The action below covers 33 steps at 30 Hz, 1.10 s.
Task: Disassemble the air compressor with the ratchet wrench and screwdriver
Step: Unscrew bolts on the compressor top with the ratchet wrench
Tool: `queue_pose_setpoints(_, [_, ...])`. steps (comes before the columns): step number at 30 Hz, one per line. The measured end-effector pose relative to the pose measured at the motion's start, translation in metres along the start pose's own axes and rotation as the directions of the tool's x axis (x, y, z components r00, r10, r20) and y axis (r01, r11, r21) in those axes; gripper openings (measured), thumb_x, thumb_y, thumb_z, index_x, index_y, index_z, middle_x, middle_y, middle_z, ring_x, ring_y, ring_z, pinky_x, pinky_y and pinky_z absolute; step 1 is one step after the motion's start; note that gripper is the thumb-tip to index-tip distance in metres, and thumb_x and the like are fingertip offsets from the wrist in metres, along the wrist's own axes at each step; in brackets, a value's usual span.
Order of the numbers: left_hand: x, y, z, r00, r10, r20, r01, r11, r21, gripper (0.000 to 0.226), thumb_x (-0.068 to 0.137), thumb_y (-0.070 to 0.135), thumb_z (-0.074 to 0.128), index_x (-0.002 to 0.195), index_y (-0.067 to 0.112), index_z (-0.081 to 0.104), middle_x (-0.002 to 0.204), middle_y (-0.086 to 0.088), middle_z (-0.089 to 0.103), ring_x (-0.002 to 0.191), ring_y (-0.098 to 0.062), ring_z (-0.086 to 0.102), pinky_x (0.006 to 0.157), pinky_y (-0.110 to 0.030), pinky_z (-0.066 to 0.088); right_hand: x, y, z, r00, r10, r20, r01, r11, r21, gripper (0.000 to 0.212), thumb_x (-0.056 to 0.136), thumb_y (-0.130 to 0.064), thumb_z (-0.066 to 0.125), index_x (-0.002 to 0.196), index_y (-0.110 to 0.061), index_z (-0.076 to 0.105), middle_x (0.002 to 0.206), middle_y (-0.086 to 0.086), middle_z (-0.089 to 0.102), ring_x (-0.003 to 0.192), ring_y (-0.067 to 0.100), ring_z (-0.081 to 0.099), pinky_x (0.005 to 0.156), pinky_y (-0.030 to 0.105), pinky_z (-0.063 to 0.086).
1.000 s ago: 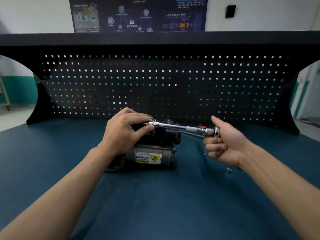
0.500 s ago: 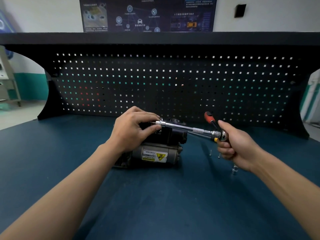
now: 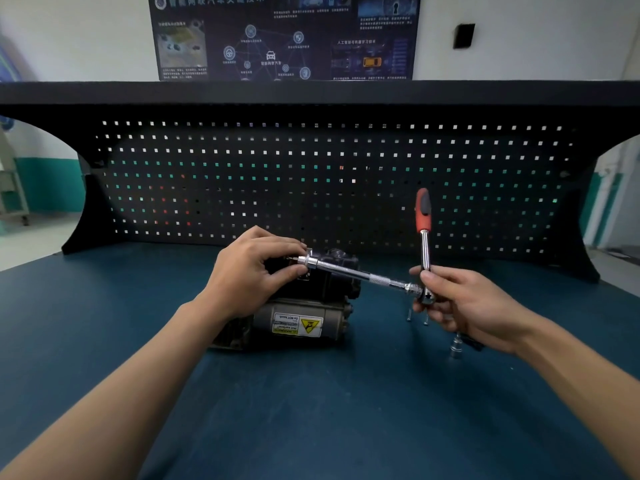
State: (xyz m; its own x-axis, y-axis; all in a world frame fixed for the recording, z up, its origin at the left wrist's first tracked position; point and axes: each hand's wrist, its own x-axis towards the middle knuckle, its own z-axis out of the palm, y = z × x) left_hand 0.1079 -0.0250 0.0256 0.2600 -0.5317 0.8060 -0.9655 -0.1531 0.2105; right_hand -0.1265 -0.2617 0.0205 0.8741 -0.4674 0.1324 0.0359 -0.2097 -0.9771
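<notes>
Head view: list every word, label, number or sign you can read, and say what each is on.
"Do NOT touch", "Hot surface": sticker on the air compressor, beside a yellow warning triangle.
"智能网联汽车关键技术": wall poster heading, cut at the top.
"人工智能与机器学习技术": poster subheading, faint.
Remaining poster and sticker text: too small to read.
Ratchet wrench: no marking seen.
</notes>
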Motion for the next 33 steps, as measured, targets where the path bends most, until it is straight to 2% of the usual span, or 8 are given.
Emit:
queue_pose_setpoints(4, [0.001, -0.001, -0.001, 1.0, -0.003, 0.019, 0.003, 1.0, -0.014, 0.022, 0.084, 0.041, 0.077, 0.106, 0.042, 0.074, 0.108, 0.035, 0.066, 0.103, 0.0, 0.054, 0.084, -0.033, 0.052, 0.001, 0.006, 0.003, 0.99, -0.113, -0.08, 0.116, 0.992, 0.041, 0.047, 0.077, -0.036, 0.07, 0.122, -0.023, 0.065, 0.083, 0.01, 0.074, 0.06, 0.015, 0.06, 0.048, 0.022, 0.046])
queue_pose_setpoints(9, [0.002, -0.001, -0.002, 0.999, -0.005, 0.033, 0.007, 0.999, -0.038, 0.028, 0.081, 0.053, 0.067, 0.106, 0.043, 0.074, 0.105, 0.041, 0.063, 0.103, 0.0, 0.054, 0.085, -0.035, 0.052, -0.001, 0.006, 0.002, 0.941, -0.312, -0.134, 0.304, 0.95, -0.072, 0.035, 0.083, -0.018, 0.07, 0.117, -0.027, 0.068, 0.082, 0.002, 0.07, 0.072, 0.015, 0.068, 0.06, 0.022, 0.055])
queue_pose_setpoints(13, [0.002, 0.0, -0.002, 1.0, -0.015, 0.027, 0.016, 0.999, -0.041, 0.036, 0.079, 0.063, 0.059, 0.105, 0.045, 0.073, 0.104, 0.045, 0.061, 0.102, -0.001, 0.054, 0.085, -0.037, 0.052, -0.008, -0.002, 0.003, 0.877, -0.465, -0.121, 0.44, 0.878, -0.187, 0.025, 0.088, 0.003, 0.067, 0.103, -0.016, 0.073, 0.106, -0.001, 0.074, 0.093, -0.003, 0.067, 0.085, 0.013, 0.052])
queue_pose_setpoints(16, [0.003, 0.001, -0.001, 0.999, -0.034, 0.023, 0.035, 0.998, -0.047, 0.032, 0.079, 0.061, 0.063, 0.104, 0.044, 0.074, 0.102, 0.044, 0.062, 0.102, -0.002, 0.054, 0.085, -0.038, 0.052, -0.011, -0.004, 0.005, 0.838, -0.543, -0.052, 0.492, 0.794, -0.357, 0.031, 0.086, 0.011, 0.068, 0.113, -0.003, 0.073, 0.114, 0.004, 0.069, 0.096, -0.014, 0.062, 0.087, 0.002, 0.043])
queue_pose_setpoints(18, [0.002, 0.001, 0.0, 0.999, -0.041, 0.02, 0.042, 0.998, -0.052, 0.023, 0.082, 0.051, 0.071, 0.103, 0.042, 0.076, 0.103, 0.039, 0.064, 0.102, -0.003, 0.055, 0.084, -0.041, 0.052, -0.012, -0.002, 0.005, 0.846, -0.532, -0.036, 0.478, 0.786, -0.393, 0.033, 0.084, 0.011, 0.07, 0.114, -0.003, 0.072, 0.118, 0.006, 0.068, 0.099, -0.013, 0.061, 0.089, 0.002, 0.041])
queue_pose_setpoints(23, [0.002, 0.001, 0.002, 0.998, -0.053, 0.015, 0.054, 0.996, -0.072, 0.018, 0.083, 0.036, 0.079, 0.102, 0.036, 0.078, 0.106, 0.03, 0.07, 0.103, -0.008, 0.057, 0.085, -0.043, 0.052, -0.012, -0.001, 0.0, 0.876, -0.48, -0.056, 0.418, 0.811, -0.41, 0.036, 0.087, -0.018, 0.073, 0.12, -0.03, 0.067, 0.108, -0.024, 0.073, 0.104, -0.014, 0.062, 0.087, 0.002, 0.043])
queue_pose_setpoints(28, [0.002, 0.001, 0.001, 0.999, -0.034, 0.017, 0.035, 0.997, -0.071, 0.018, 0.084, 0.041, 0.076, 0.101, 0.035, 0.078, 0.106, 0.029, 0.07, 0.102, -0.008, 0.057, 0.083, -0.043, 0.052, -0.005, -0.003, 0.003, 0.914, -0.362, -0.184, 0.336, 0.929, -0.156, 0.032, 0.074, -0.037, 0.074, 0.097, -0.016, 0.075, 0.099, -0.002, 0.077, 0.074, 0.016, 0.071, 0.06, 0.02, 0.054])
queue_pose_setpoints(33, [0.001, 0.003, 0.0, 1.0, -0.023, 0.001, 0.023, 0.996, -0.085, 0.025, 0.081, 0.046, 0.069, 0.101, 0.035, 0.078, 0.104, 0.03, 0.07, 0.101, -0.01, 0.058, 0.082, -0.044, 0.053, -0.005, -0.011, 0.011, 0.941, -0.164, -0.295, 0.205, 0.972, 0.117, 0.05, 0.067, -0.046, 0.075, 0.102, -0.01, 0.074, 0.073, 0.002, 0.067, 0.053, 0.016, 0.061, 0.045, 0.021, 0.048])
